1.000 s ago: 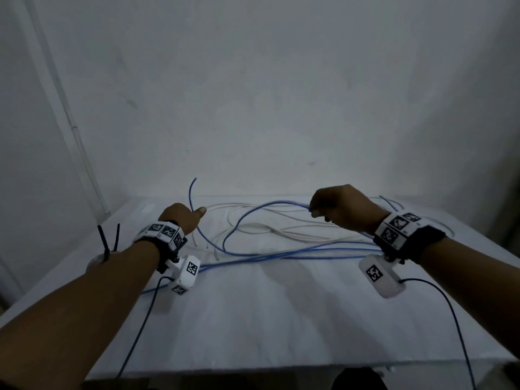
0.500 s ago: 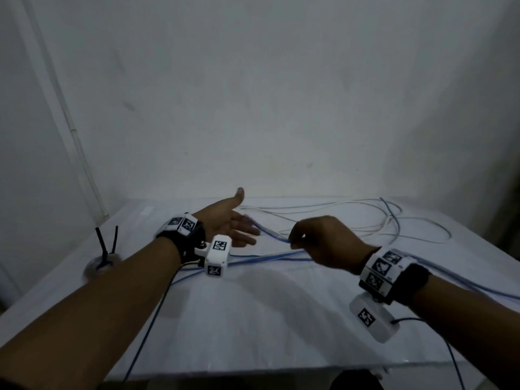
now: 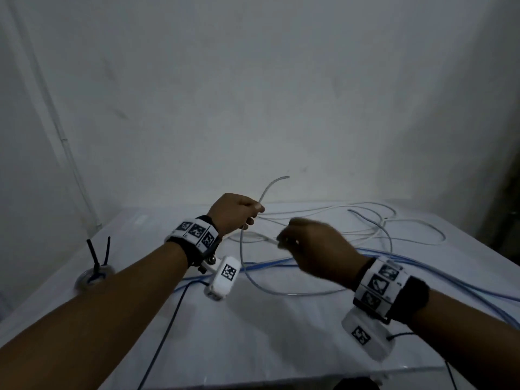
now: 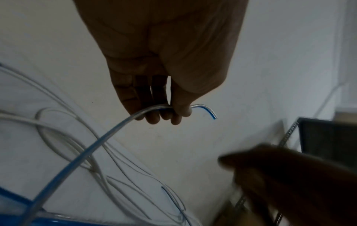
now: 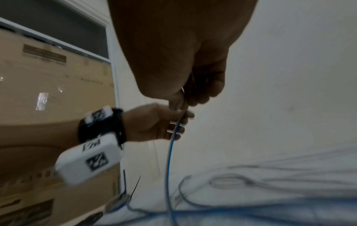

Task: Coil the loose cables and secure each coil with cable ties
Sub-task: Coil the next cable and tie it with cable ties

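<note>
Above the bench [image 3: 253, 347], the left hand [image 3: 233, 213] grips the blue cable [image 3: 281, 291] near its end; the right hand [image 3: 312, 249] pinches it further along, starting a first loop. White cables [image 3: 408, 235] lie loose far right; cable ties [image 3: 97, 254] stand unused, far left.

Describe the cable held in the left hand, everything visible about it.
The cable is thin and clear-sheathed with a blue stripe, flexible-looking. The left hand grips it near one end, fingers curled round it; the short cut tip arcs up beyond the fist. Below the hand it hangs in a loop over the table and runs toward the right hand, which pinches a cable, apparently this one.
</note>
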